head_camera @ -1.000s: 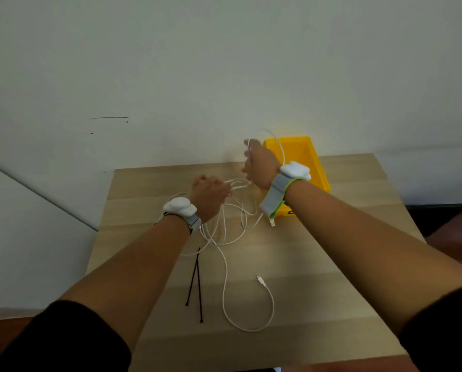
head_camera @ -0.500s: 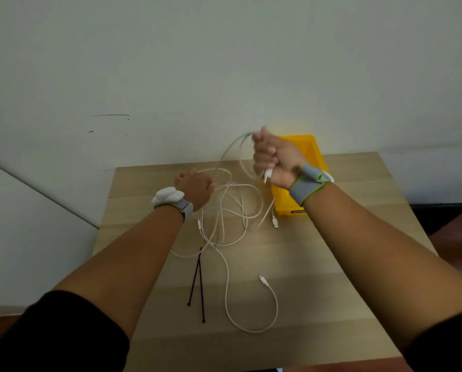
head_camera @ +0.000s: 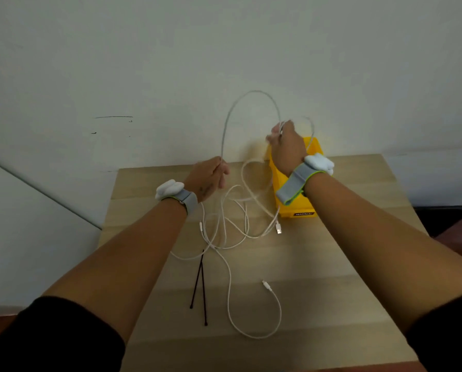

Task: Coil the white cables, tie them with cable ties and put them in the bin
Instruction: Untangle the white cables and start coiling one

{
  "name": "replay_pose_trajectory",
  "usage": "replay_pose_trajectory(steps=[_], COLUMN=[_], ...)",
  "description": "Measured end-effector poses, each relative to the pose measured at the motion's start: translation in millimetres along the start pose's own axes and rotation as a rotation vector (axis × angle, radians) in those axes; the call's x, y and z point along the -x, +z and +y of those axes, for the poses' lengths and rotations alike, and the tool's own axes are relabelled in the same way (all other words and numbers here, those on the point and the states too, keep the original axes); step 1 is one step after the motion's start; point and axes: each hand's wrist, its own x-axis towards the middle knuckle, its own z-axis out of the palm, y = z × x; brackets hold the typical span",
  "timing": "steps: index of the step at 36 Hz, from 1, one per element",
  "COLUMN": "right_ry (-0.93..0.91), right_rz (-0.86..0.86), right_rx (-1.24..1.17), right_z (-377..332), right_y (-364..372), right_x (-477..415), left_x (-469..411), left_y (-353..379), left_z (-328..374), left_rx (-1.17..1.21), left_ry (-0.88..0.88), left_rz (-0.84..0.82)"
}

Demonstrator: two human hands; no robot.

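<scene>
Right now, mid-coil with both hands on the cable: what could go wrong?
1. The white cables lie crossed in a heap on the table; pulling the arc held between left hand and right hand may tighten a tangle.
2. Slack runs past the black cable ties and could drag them off.
3. A strand hangs by the yellow bin, so it could snag there.
</scene>
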Motion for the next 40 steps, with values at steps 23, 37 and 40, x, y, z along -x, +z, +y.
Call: replay_pose_trajectory(steps=[23, 37, 40], right_ry=[0.077, 0.554, 0.541], right_rz=[-0.132, -1.177, -0.992], right_rx=[-0.412, -0.800, -1.340], right_z=[-10, 3, -11], right_y=[14, 16, 7], right_x=[-11, 34, 24], left_x=[15, -6, 2], left_y=[7, -18, -8], left_z=[-8, -24, -30], left_rx=[-0.762, -0.724, -0.619], left_ry=[0.473, -0.021, -0.158], left_rz=[-0.325, -0.018, -0.033])
